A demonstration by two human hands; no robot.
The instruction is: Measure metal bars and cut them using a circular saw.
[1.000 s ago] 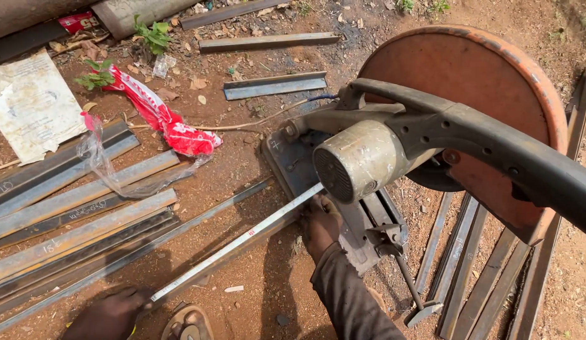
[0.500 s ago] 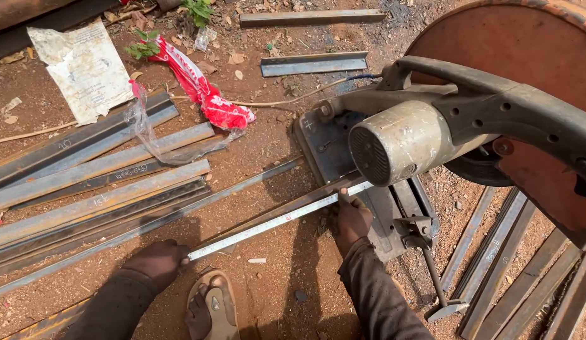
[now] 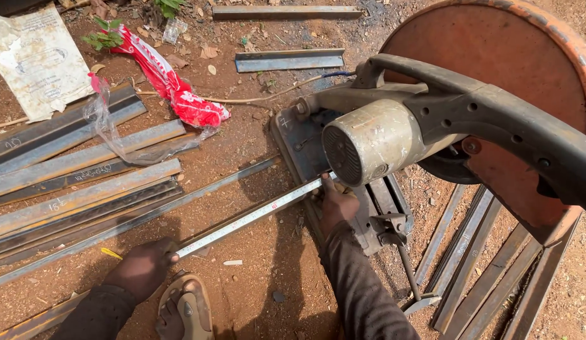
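Observation:
A tape measure blade (image 3: 249, 217) is stretched along a long steel angle bar (image 3: 179, 196) that runs into the base of a chop saw (image 3: 375, 141). My left hand (image 3: 142, 269) pinches the near end of the tape against the bar, next to a yellow marker (image 3: 111, 253). My right hand (image 3: 335, 204) presses the far end of the tape down at the saw's vise, under the grey motor housing. The saw's rusty blade guard (image 3: 494, 75) and black handle (image 3: 513, 126) hang over the right side.
Several steel angle bars (image 3: 72, 182) lie stacked at left on red dirt, more (image 3: 488, 252) at lower right. Short cut pieces (image 3: 290, 60) lie at the top. A red plastic wrapper (image 3: 173, 88), a paper sheet (image 3: 38, 60) and my sandalled foot (image 3: 182, 308) are nearby.
The view has shifted left and closer. My left hand has slid along the bar, keeping the tape stretched. My right hand stays at the saw's vise.

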